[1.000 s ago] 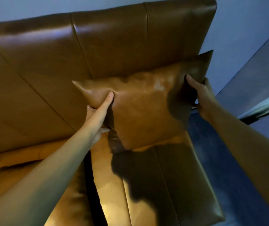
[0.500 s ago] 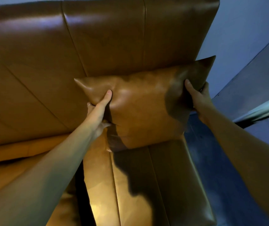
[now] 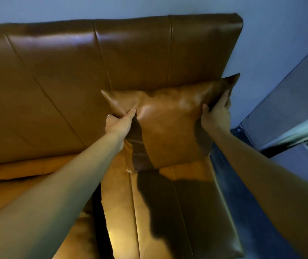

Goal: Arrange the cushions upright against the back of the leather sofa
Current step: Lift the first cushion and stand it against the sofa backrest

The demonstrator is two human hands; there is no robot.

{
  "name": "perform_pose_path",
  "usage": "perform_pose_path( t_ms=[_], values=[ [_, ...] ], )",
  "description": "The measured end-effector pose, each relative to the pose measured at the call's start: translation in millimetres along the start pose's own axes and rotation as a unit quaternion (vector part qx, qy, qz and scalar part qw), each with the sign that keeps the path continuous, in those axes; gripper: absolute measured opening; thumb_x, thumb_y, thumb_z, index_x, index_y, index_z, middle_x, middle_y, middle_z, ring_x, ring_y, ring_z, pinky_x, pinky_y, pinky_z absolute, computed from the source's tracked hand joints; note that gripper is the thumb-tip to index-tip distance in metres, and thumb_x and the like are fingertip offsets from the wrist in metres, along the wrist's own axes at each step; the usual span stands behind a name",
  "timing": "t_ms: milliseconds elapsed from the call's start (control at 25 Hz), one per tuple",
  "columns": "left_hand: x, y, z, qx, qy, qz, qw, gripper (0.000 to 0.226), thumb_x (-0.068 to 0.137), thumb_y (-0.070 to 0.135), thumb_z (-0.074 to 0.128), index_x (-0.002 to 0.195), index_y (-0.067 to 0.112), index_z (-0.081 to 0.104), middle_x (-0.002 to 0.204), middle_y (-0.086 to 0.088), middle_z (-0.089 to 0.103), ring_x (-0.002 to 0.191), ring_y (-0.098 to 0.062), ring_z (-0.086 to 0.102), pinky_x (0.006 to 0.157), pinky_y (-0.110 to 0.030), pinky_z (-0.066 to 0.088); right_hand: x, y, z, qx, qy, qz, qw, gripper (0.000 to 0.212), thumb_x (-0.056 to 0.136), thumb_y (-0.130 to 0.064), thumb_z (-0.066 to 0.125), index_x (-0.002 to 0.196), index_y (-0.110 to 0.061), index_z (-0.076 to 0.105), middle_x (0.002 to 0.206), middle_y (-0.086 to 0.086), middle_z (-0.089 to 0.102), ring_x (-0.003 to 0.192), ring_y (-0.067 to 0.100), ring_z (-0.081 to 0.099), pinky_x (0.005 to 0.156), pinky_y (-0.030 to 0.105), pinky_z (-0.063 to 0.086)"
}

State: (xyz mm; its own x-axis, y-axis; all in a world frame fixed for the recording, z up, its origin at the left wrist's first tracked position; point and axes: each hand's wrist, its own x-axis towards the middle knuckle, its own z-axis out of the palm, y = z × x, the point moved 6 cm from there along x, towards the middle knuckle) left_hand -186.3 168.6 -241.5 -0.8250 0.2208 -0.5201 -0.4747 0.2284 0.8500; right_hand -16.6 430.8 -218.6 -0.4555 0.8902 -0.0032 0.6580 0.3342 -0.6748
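Tan leather cushion is held upright against the sofa backrest, at the sofa's right end, bottom edge touching the seat. Left hand grip is closed on the upper-left edge, thumb pressed into the front. Right hand grip is clamped on the upper-right corner.

You get one view only, from the camera on your head: it looks forward and down, close over your outstretched arms, at the right end of the sofa, wall beyond.
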Motion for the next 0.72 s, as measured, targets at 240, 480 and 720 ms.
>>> perform_pose_path(
  t_ms=[240,480,720],
  values=[
    [-30,18,-51,0.149,0.007,0.143,0.978,0.039,0.098,0.030,0.059,0.135,0.018,0.056,0.119,0.003,0.060,0.110,-0.013,0.053,0.092,-0.027,0.041,-102,-58,58,-0.172,-0.091,-0.164,0.967,0.076,0.101,-0.045,0.047,0.161,-0.024,0.006,0.169,0.016,0.005,0.153,0.042,0.010,0.119,0.058,0.021],
    [-9,-29,-167,0.241,0.024,0.062,0.968,0.049,0.098,0.029,0.059,0.143,0.015,0.047,0.145,-0.008,0.053,0.134,-0.026,0.048,0.107,-0.035,0.039,-218,-109,162,-0.163,-0.241,-0.207,0.934,0.074,0.102,-0.045,0.044,0.160,-0.029,0.001,0.170,0.009,-0.002,0.155,0.032,0.005,0.121,0.053,0.012],
    [29,-102,-339,0.273,0.104,-0.015,0.956,0.051,0.095,0.034,0.064,0.140,0.016,0.049,0.133,-0.012,0.059,0.124,-0.032,0.055,0.100,-0.036,0.043,-315,-133,277,-0.141,-0.363,-0.138,0.911,0.078,0.099,-0.054,0.046,0.160,-0.032,0.002,0.171,0.003,0.000,0.155,0.031,0.009,0.119,0.060,0.014]
  ],
)
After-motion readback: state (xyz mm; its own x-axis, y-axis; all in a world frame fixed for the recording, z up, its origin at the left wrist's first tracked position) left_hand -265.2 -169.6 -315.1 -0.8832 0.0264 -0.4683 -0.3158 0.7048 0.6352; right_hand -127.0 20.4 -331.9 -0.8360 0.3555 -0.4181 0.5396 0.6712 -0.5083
